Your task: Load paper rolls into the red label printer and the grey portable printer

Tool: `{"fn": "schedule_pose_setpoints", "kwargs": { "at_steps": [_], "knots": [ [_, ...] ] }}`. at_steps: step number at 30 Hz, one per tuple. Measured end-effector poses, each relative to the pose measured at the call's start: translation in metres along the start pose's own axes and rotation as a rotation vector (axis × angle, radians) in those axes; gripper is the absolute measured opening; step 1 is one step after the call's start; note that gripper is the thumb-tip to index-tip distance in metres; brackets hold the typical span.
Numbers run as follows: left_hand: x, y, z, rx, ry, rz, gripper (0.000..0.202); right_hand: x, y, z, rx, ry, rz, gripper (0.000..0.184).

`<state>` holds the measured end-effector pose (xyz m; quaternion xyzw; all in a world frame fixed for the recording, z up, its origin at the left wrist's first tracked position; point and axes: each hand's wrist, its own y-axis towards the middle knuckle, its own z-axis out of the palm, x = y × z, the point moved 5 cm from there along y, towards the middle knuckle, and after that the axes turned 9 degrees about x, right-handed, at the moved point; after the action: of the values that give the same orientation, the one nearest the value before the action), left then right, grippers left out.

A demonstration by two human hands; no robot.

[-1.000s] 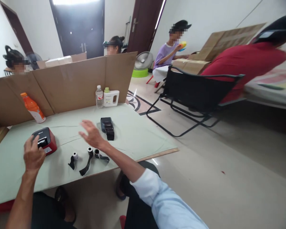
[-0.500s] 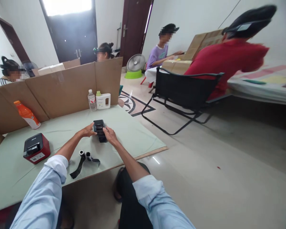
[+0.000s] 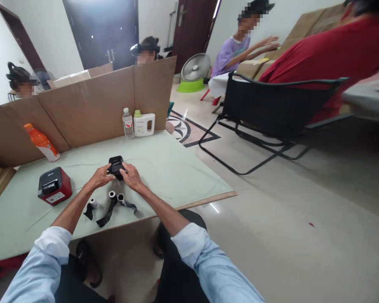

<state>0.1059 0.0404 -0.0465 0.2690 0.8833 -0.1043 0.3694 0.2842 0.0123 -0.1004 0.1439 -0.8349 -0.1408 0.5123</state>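
A small black device (image 3: 116, 165) rests on the pale green tabletop (image 3: 164, 168), gripped from both sides. My left hand (image 3: 99, 176) closes on its left side and my right hand (image 3: 131, 176) on its right side. Just in front of my hands lie three small rolls with black tape tails (image 3: 110, 204). A red and black label printer (image 3: 54, 185) stands to the left, apart from my hands.
A cardboard screen (image 3: 91, 103) walls the table's far side; an orange bottle (image 3: 42, 143), a water bottle (image 3: 128, 124) and a white jug (image 3: 144, 124) stand against it. A black folding chair (image 3: 271, 113) with a person in red sits right. Other people sit beyond.
My left hand left the red printer and joined my right hand on the black device. Both hands have drawn the device nearer to me.
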Motion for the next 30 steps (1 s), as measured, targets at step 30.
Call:
{"fn": "schedule_pose_setpoints", "kwargs": {
  "at_steps": [30],
  "knots": [
    [0.063,-0.079,-0.019,-0.179,-0.094,-0.184,0.057,0.014,-0.028,0.045,0.309,0.322,0.075,0.059]
  ]
}}
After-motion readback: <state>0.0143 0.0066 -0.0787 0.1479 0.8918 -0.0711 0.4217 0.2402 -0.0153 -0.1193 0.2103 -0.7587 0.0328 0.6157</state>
